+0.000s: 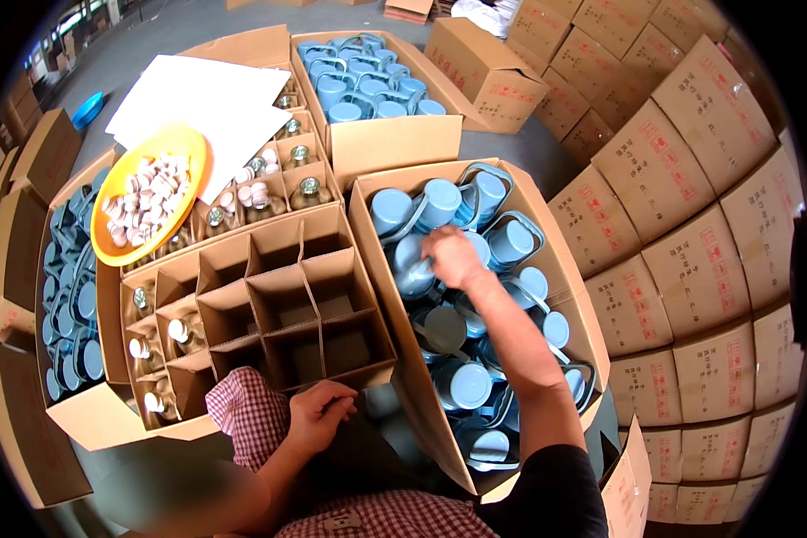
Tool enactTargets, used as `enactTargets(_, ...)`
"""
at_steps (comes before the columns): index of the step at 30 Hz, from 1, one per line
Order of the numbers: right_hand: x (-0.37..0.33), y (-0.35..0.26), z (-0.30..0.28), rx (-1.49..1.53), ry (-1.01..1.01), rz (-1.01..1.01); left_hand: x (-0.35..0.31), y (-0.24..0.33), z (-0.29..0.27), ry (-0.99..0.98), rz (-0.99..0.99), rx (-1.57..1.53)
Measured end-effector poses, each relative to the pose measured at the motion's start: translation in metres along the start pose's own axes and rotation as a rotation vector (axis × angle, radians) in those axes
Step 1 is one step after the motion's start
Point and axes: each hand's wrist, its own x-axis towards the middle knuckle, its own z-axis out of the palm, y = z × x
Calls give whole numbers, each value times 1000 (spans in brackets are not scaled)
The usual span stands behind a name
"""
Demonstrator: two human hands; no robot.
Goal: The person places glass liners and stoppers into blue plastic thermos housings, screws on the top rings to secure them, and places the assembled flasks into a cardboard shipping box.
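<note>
My right hand (455,257) reaches into the open carton (547,260) on the right, fingers closed on a light blue plastic cap (412,266) with a loop handle. Several more such blue caps (469,385) lie packed around it. My left hand (318,417), fingers curled and nothing visible in them, is by the near edge of a divided carton (282,300). Many of that carton's compartments are bare. Along its left side stand glass bottles with white tops (179,330). A checked sleeve (247,412) covers part of my left arm.
A yellow bowl of small white-and-pink caps (148,193) rests over the far bottles, beside white sheets (206,103). More blue caps fill a carton at the back (368,76) and another at the left (72,305). Stacked closed cartons (690,269) wall off the right.
</note>
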Motion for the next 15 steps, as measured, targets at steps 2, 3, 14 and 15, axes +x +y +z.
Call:
enactTargets(2,-10,6,14,205,18,53,2,1,2,-21,19,15)
enactTargets(3,-15,6,12,298,124,58,1,0,3,-23,23,14)
enactTargets(14,-52,44,24,134,-80,789,3,2,2,-17,53,26)
enactTargets(15,-51,48,23,141,-72,789,2,2,1,-15,56,30)
